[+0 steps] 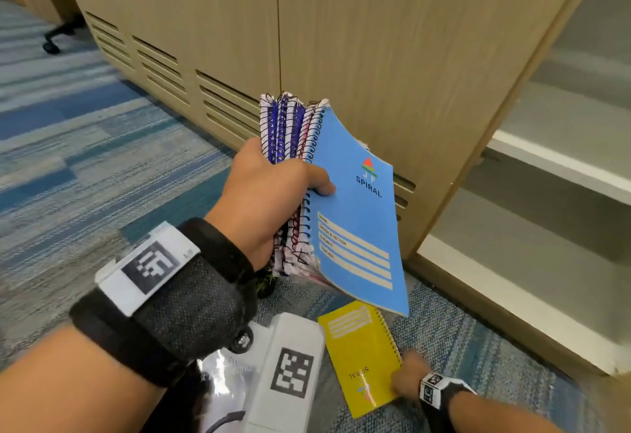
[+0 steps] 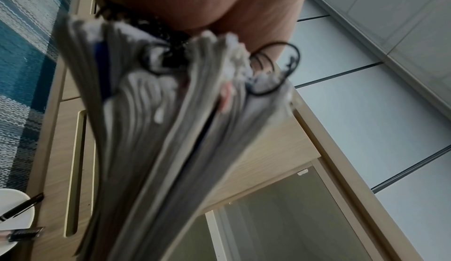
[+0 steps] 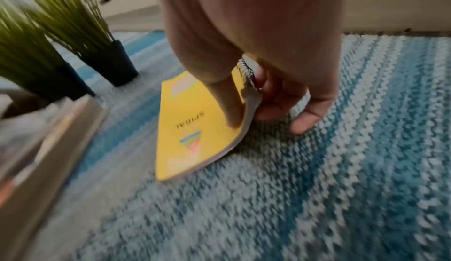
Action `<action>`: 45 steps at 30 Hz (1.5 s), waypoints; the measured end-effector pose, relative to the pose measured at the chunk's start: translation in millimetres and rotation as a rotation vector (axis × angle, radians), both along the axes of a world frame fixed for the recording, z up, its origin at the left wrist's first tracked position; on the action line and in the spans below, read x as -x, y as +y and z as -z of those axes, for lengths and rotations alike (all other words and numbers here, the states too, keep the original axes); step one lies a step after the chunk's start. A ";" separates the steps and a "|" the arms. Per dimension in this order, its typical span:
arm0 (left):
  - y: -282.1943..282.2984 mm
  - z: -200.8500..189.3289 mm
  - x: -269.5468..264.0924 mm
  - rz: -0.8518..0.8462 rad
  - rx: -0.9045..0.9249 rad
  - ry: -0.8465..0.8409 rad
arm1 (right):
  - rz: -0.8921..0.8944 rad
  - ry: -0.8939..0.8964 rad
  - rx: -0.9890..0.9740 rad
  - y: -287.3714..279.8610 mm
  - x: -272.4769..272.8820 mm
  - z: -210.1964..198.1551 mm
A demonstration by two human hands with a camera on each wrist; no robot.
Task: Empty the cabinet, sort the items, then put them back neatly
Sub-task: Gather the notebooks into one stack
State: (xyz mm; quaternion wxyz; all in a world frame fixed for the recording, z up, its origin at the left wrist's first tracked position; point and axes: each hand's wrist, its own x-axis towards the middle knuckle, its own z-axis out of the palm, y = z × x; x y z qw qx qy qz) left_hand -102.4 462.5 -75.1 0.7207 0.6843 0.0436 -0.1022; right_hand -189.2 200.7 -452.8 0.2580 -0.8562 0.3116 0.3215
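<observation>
My left hand (image 1: 273, 190) grips a stack of spiral notebooks (image 1: 355, 217) by their wire spines, a blue one facing me, held up in front of the closed cabinet door (image 1: 392, 56). The left wrist view shows the stack's page edges (image 2: 158, 130) close up and blurred. On the carpet lies a yellow spiral notebook (image 1: 365, 357). My right hand (image 1: 406, 381) pinches its spine edge, thumb on the cover (image 3: 195, 122) and fingers curled beneath, with that edge raised off the floor. The open cabinet (image 1: 563, 166) at right shows bare grey shelves.
Two potted grass plants in dark pots (image 3: 109, 66) stand on the blue striped carpet (image 3: 317, 168) left of the yellow notebook. A flat clear-wrapped package (image 1: 225, 395) lies by my left wrist. A white dish with pens (image 2: 14, 213) sits low. An office chair base (image 1: 58, 36) stands far left.
</observation>
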 end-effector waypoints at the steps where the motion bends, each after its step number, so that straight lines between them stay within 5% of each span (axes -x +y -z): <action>1: 0.1 0.1 0.4 -0.002 -0.004 -0.005 | -0.010 -0.075 -0.001 -0.3 -8.3 -14.1; 8: -0.1 -4.7 5.2 -0.062 -0.095 -0.102 | -0.158 -0.639 -0.032 -3.4 -58.0 -190.9; 13: 3.5 0.3 9.0 -0.051 -0.403 -0.218 | -0.500 -0.888 0.086 5.7 -36.5 -304.5; 16: 2.6 7.1 10.6 0.005 -0.497 -0.243 | -0.432 -1.044 -0.008 15.3 -12.8 -344.0; 21: -15.3 -1.1 35.6 0.311 -0.335 -0.046 | -0.216 -1.078 -0.446 22.9 10.8 -370.4; 28: -35.6 -8.9 64.0 0.648 0.059 0.243 | -0.099 -1.172 -0.380 12.0 11.7 -377.7; 38: -53.9 5.5 54.0 0.527 0.037 0.171 | -0.034 -1.235 -0.322 16.7 13.9 -368.0; 42: -58.4 10.2 52.9 0.367 0.095 0.101 | 0.056 -1.296 -0.072 11.3 10.7 -365.5; 45: -52.6 10.5 43.5 0.238 0.202 0.022 | 0.337 -1.178 -0.366 5.4 10.9 -372.7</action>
